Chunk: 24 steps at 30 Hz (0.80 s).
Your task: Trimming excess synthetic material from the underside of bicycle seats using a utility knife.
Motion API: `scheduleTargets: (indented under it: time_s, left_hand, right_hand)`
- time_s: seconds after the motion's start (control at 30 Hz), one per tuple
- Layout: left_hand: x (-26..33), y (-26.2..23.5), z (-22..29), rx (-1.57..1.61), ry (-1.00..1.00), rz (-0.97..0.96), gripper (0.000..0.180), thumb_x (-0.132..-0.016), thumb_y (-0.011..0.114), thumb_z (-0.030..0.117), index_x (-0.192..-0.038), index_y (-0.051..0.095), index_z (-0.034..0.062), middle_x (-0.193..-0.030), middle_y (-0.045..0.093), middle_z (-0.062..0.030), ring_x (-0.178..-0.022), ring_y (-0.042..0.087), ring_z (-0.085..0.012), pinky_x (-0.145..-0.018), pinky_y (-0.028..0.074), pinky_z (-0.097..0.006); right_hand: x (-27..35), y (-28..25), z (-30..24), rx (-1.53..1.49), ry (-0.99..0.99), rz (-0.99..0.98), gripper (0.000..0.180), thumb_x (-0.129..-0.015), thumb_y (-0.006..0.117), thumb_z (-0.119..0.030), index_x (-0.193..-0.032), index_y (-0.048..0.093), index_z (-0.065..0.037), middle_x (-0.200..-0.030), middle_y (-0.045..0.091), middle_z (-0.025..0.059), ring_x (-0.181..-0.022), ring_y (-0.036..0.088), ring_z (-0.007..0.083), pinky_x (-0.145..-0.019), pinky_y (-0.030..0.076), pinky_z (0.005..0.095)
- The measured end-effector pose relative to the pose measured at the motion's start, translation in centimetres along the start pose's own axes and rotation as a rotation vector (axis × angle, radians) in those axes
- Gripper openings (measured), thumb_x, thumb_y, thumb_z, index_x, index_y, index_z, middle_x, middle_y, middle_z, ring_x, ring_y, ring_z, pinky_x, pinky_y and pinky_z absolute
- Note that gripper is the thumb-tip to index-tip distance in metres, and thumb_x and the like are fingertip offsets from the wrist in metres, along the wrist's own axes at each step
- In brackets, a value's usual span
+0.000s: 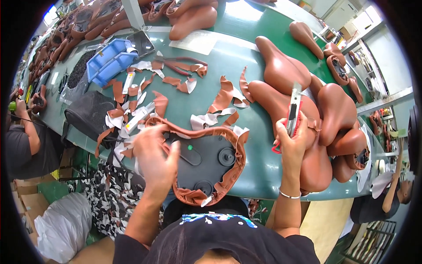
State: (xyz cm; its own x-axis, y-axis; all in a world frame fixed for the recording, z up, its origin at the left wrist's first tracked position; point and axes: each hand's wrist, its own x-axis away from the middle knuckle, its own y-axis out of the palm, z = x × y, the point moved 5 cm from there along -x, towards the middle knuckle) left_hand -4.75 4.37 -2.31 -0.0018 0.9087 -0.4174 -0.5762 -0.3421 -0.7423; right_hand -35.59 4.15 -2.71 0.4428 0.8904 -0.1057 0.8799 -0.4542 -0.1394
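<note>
An upturned bicycle saddle (193, 167) lies at the near table edge, its black base showing inside a brown cover with ragged, gathered edges. Over its narrow left end is my left hand (154, 154), blurred, with thumb and fingers apart; whether it touches the cover is unclear. My right hand (293, 134) is closed around a utility knife (293, 110) with a red-and-silver handle, blade pointing up. The knife is held clear of the upturned saddle, in front of a pile of brown saddles (285, 66) on the right.
Brown and white offcuts (220, 94) litter the table, with pincers (176, 64) among them. A blue bin (110, 61) and black mesh bag (90, 114) stand left. More saddles (193, 20) are stacked at the back. Scraps (114, 198) cover the floor beside a white sack (63, 224). People work on both sides.
</note>
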Motion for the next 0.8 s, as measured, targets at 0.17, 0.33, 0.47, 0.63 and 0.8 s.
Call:
scheduleTargets:
  time_s: [0.17,0.33,0.47,0.63,0.8]
  left_hand:
    - [-2.5,5.5,9.8,-0.059,0.503,-0.463,0.035,-0.075,0.072,0.035,-0.086,0.064,0.0029,-0.086,0.058,-0.0098,-0.091,0.051,-0.0249,-0.082,0.036,-0.041]
    - [-3.4,8.3,6.9,0.618,0.193,-0.784,0.026,-0.079,0.067,0.025,-0.073,0.062,0.0,-0.072,0.055,-0.0122,-0.075,0.051,-0.025,-0.071,0.04,-0.038]
    - [-3.8,8.2,7.2,0.751,0.22,-0.8,0.029,-0.081,0.062,0.022,-0.066,0.053,-0.0024,-0.064,0.05,-0.0114,-0.07,0.049,-0.0253,-0.066,0.039,-0.037]
    - [-3.2,8.4,6.4,0.916,0.043,-0.851,0.03,-0.088,0.057,0.02,-0.065,0.048,0.0024,-0.066,0.051,-0.0043,-0.063,0.045,-0.0139,-0.063,0.037,-0.029]
    - [-3.7,7.8,5.5,1.446,-0.361,-0.763,0.021,-0.093,0.05,0.016,-0.085,0.06,-0.0008,-0.075,0.06,-0.0044,-0.073,0.049,-0.0094,-0.068,0.041,-0.026]
  right_hand:
    - [3.6,2.2,-1.7,0.0,0.057,-0.144,0.051,-0.084,0.065,-0.006,-0.13,0.042,-0.003,-0.084,0.059,0.0039,-0.058,0.053,0.0068,-0.048,0.045,0.0202]
    - [7.8,-2.8,-2.0,0.288,0.062,-0.12,0.053,-0.085,0.065,-0.005,-0.133,0.044,-0.002,-0.087,0.065,0.0095,-0.059,0.058,0.0115,-0.051,0.048,0.0247]
    - [9.4,-3.4,-2.2,0.565,-0.366,-0.232,0.041,-0.083,0.067,-0.009,-0.123,0.059,-0.007,-0.089,0.068,0.0135,-0.06,0.062,0.0207,-0.053,0.049,0.0312]
    - [9.5,0.2,-2.5,0.979,-0.341,-0.598,0.056,-0.077,0.07,-0.008,-0.131,0.053,-0.012,-0.075,0.062,0.0108,-0.058,0.059,0.0274,-0.053,0.047,0.0352]
    - [13.4,0.6,-2.7,1.075,-0.311,-0.483,0.047,-0.087,0.059,-0.012,-0.133,0.051,-0.017,-0.063,0.051,0.0088,-0.046,0.054,0.0264,-0.04,0.039,0.0389]
